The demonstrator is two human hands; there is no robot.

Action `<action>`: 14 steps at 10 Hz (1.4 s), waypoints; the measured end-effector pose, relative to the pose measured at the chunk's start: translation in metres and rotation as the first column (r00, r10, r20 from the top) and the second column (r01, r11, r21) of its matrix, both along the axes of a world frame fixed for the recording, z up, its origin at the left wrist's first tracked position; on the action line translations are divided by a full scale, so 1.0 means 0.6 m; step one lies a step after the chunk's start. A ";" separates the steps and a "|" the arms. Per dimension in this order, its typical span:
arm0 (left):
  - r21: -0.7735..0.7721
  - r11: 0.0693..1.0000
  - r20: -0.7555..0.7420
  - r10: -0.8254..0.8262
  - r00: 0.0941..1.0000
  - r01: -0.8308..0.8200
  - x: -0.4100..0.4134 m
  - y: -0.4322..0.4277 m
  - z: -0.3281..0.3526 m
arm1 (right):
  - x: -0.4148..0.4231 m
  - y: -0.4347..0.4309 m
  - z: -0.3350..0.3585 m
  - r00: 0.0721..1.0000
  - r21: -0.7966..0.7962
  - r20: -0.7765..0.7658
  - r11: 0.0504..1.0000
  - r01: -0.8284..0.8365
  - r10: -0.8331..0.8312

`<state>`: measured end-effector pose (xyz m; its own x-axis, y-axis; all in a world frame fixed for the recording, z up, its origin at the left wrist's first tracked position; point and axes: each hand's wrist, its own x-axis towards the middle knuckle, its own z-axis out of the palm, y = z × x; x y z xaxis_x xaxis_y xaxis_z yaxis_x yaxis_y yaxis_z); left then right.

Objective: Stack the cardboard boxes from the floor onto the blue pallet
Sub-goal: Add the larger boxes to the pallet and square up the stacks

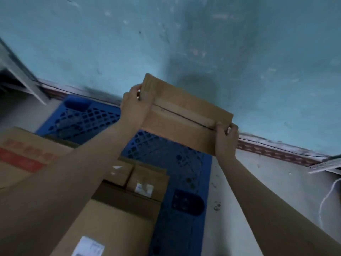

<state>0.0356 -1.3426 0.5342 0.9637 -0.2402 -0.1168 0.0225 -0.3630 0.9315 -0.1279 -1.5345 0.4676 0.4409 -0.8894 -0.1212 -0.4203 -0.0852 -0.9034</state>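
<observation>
I hold a flat brown cardboard box [184, 115] with a taped seam in the air above the far right part of the blue pallet [166, 154]. My left hand [133, 108] grips its left end. My right hand [226, 137] grips its right end, thumb on top. Below it the pallet's grid surface shows. Several cardboard boxes sit on the pallet nearer to me: two small ones [145, 178], a large one with a white label [110, 224], and one with red print [27, 156] at the left.
A teal wall [184, 43] rises right behind the pallet. A grey metal frame [20, 71] stands at the far left. Pale floor [267, 182] lies right of the pallet, with a white cable [328, 196] and a metal strip [324, 166] near the right edge.
</observation>
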 end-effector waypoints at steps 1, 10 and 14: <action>0.016 0.998 0.070 0.064 0.995 -0.066 0.032 0.099 0.076 | 0.027 0.109 0.068 0.996 0.057 0.084 0.998 -0.025 0.020; 0.545 0.836 -0.072 0.114 0.991 -0.056 0.017 0.381 -0.353 | -0.033 0.401 -0.267 0.951 0.291 -0.277 0.955 -0.054 0.138; 0.508 0.861 -0.090 0.094 0.992 -0.035 0.016 0.380 -0.315 | -0.035 0.381 -0.248 0.945 0.272 -0.312 0.962 -0.006 0.094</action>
<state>0.0453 -1.1148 0.3452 0.9495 -0.0581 -0.3085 0.1513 -0.7765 0.6117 -0.1489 -1.3059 0.3190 0.3823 -0.7837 -0.4895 -0.6911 0.1091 -0.7145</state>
